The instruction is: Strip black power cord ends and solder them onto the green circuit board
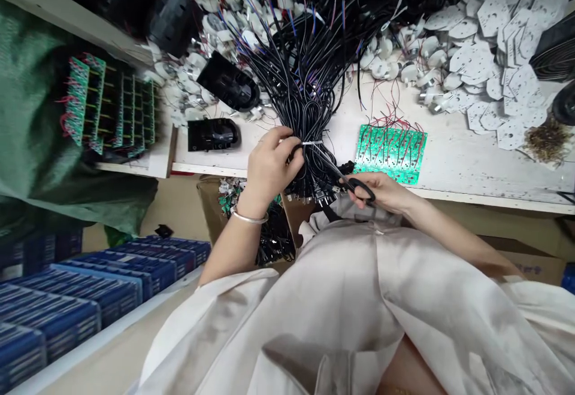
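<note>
While in left hand's (272, 164) grip, black cords (305, 114) (white-tied), scissors (357, 188) held in right hand (381, 194)

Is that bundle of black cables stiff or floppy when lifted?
The bundle of thin black cables likely flops: strands curve and splay loosely beyond the white tie. It may feel heavy, with so many cords gathered in the left hand.

**Black power cords (305, 84) and scissors (359, 188) held at a white workbench (458, 167)**

The bundle of cords is clasped by the left hand (272, 167) at a white tie (312, 142). The black-handled scissors are gripped in the right hand (381, 194), blades angled toward the bundle. A green circuit board (390, 152) with red wires lies just beside.
</note>
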### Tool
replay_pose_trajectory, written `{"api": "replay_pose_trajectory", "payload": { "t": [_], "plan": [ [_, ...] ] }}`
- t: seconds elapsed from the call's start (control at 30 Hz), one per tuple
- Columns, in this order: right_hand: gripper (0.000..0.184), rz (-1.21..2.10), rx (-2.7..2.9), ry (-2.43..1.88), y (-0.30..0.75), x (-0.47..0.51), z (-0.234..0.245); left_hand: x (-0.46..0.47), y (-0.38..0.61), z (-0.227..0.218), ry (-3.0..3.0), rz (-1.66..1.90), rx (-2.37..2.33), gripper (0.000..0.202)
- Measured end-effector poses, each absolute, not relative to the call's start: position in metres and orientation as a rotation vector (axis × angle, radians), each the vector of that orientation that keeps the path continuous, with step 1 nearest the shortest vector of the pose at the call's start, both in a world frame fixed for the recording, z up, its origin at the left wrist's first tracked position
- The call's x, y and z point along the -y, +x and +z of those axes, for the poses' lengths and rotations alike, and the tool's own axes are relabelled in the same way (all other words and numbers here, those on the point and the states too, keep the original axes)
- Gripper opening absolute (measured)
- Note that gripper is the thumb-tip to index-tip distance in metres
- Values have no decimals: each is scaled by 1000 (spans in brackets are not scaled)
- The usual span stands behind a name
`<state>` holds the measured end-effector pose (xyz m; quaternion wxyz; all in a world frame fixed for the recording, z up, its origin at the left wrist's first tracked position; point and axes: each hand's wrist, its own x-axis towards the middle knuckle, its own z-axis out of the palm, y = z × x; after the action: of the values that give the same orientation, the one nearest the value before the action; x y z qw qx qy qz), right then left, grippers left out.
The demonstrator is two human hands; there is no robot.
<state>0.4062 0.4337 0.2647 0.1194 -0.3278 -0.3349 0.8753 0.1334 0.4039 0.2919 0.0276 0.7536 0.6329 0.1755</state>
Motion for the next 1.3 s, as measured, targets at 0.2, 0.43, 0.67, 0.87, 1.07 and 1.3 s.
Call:
{"api": "replay_pose_trajectory", "payload": {
  "t": [0.2,0.43,0.67,0.87,1.07,1.3],
  "plan": [
    [56,2508,1032,-988,398,-436,257,-406,136,285,2304,639,-1956,18],
    [60,2449,1188,-938,402,-434,249,-405,141,271,2286,930,-1952,10],
    [61,2439,1234,-922,401,-446,247,-406,152,264,2258,1114,-2031,7],
    [61,2413,1240,-977,398,-445,246,-404,157,265,2119,962,-2135,16],
    [60,2331,1278,-932,391,-442,240,-403,155,264,2171,1036,-2112,14],
    [60,2409,1170,-918,385,-442,243,-402,158,263,2268,1230,-2007,8]
  ]
}}
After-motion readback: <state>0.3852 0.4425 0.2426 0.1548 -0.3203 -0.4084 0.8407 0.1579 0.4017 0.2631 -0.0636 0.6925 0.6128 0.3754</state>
